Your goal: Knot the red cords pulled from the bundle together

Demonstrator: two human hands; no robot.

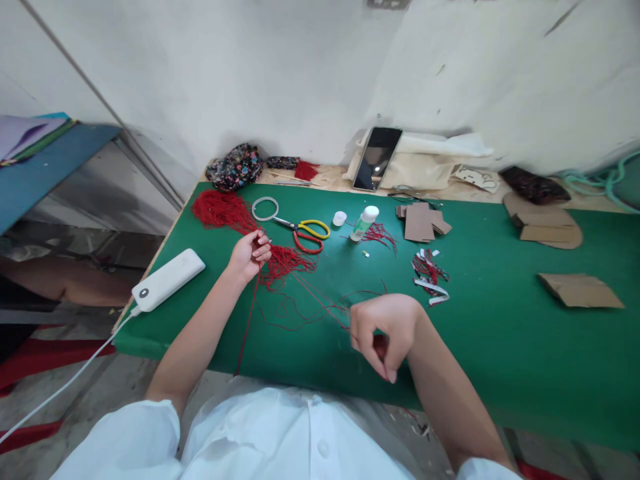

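Your left hand (249, 255) pinches red cord (249, 327) beside the scissors (305, 233); your right hand (383, 333) grasps red thread (320, 303), fingers curled.

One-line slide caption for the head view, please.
Left hand pinches red thread on the green table; right hand curled nearby.
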